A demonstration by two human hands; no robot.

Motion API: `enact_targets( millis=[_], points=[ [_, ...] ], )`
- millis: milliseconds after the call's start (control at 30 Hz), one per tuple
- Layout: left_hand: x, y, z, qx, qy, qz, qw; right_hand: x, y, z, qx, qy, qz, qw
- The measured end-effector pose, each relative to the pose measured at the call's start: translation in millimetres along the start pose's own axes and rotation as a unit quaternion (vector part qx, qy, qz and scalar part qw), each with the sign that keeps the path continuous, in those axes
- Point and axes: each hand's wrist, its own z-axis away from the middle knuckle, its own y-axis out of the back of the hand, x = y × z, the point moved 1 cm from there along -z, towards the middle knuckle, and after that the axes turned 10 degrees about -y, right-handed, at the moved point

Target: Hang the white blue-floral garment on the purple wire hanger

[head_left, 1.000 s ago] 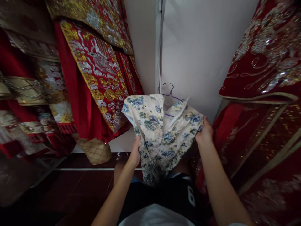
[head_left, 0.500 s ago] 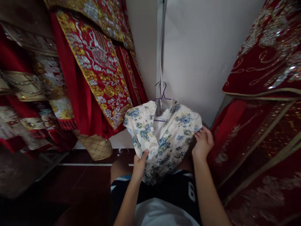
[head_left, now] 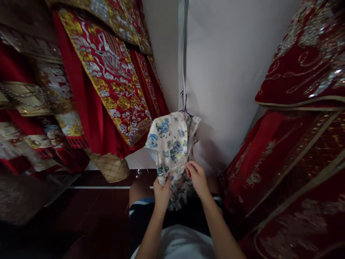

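Note:
A small white blouse [head_left: 176, 144] with blue and green flowers and a frilled hem hangs in front of me on a dark purple hanger [head_left: 185, 110]. It is turned partly sideways, so one short sleeve faces left and the front opening lies to the right. My left hand [head_left: 162, 194] pinches the lower left side, thumb on top of the cloth. Against the right front edge at about waist height, my right hand [head_left: 196, 177] has its fingers closed on the fabric. What lies under the fingertips is partly hidden.
Red costumes [head_left: 115, 72] with gold and silver embroidery hang at the left. More red sequinned garments [head_left: 299, 90] hang at the right. A pale strap [head_left: 182, 54] runs down the wall [head_left: 223, 54] to the hanger. Below is a dark red tiled floor [head_left: 102, 212].
My right hand has moved left and down from the right sleeve to the front edge. The blouse has swung from facing me to partly sideways. My left hand stays at the lower left side.

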Motion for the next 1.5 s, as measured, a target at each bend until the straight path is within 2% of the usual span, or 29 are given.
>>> enact_targets(
  millis=[100, 167, 200, 267, 333, 367, 433, 533, 633, 767, 867, 933, 1000, 1067, 1100, 1167, 1200, 1233, 1267, 1333, 1400, 1500],
  points=[
    [-1, 10.6, 1, 0.115, -0.128, -0.101, 0.98, -9, 8, 7, 0.018, -0.022, -0.018, 0.999],
    [4, 9.4, 3, 0.134, -0.229, -0.16, 0.951, -14, 9, 10, -0.017, -0.041, -0.002, 0.999],
    [7, 5.8, 4, 0.111, -0.266, -0.186, 0.939, -17, 8, 11, -0.038, -0.047, 0.007, 0.998],
    [12, -5.9, 5, 0.003, -0.296, -0.216, 0.93, -20, 4, 15, -0.074, -0.051, 0.022, 0.996],
    [15, -19.5, 4, -0.128, -0.27, -0.208, 0.931, -21, -1, 19, -0.092, -0.055, 0.026, 0.994],
    [15, -25.2, 3, -0.175, -0.248, -0.199, 0.932, -22, -3, 20, -0.094, -0.06, 0.024, 0.993],
    [15, -33.2, 1, -0.221, -0.215, -0.192, 0.932, -24, -4, 19, -0.088, -0.075, 0.012, 0.993],
    [18, -36.9, -2, -0.237, -0.211, -0.238, 0.918, -36, -3, 2, -0.06, -0.09, -0.038, 0.993],
    [24, -35.9, -4, -0.313, -0.219, -0.328, 0.864, -62, -3, -35, -0.014, -0.073, -0.084, 0.994],
    [33, -34.4, -8, -0.425, -0.216, -0.457, 0.751, -105, -11, -85, 0.031, -0.052, -0.094, 0.994],
    [38, -35.4, -10, -0.468, -0.212, -0.517, 0.684, -129, -17, -99, 0.03, -0.043, -0.13, 0.99],
    [41, -35.7, -13, -0.489, -0.213, -0.521, 0.667, -137, -19, -97, 0.022, -0.033, -0.141, 0.989],
    [47, -35.1, -23, -0.506, -0.212, -0.492, 0.676, -137, -20, -91, 0.004, -0.03, -0.129, 0.991],
    [61, -34.6, -40, -0.486, -0.221, -0.449, 0.716, -131, -20, -85, -0.005, -0.019, -0.121, 0.992],
    [70, -34.8, -52, -0.445, -0.235, -0.428, 0.751, -128, -19, -81, -0.005, -0.01, -0.12, 0.993],
    [93, -36.8, -79, -0.309, -0.278, -0.381, 0.826, -122, -18, -75, -0.004, 0.009, -0.116, 0.993],
    [104, -39.2, -92, -0.248, -0.305, -0.349, 0.851, -120, -17, -73, -0.005, 0.018, -0.109, 0.994],
    [114, -43.1, -104, -0.221, -0.329, -0.319, 0.861, -119, -17, -71, -0.007, 0.026, -0.099, 0.995],
    [122, -48.1, -114, -0.217, -0.351, -0.293, 0.862, -118, -17, -69, -0.01, 0.034, -0.088, 0.995],
    [131, -60.1, -129, -0.238, -0.379, -0.268, 0.853, -120, -16, -69, -0.011, 0.054, -0.066, 0.996],
    [134, -71.5, -137, -0.242, -0.391, -0.27, 0.846, -119, -14, -73, -0.002, 0.084, -0.027, 0.996],
    [135, -79.2, -141, -0.202, -0.41, -0.272, 0.847, -106, -11, -86, 0.046, 0.134, 0.068, 0.988]
  ],
)
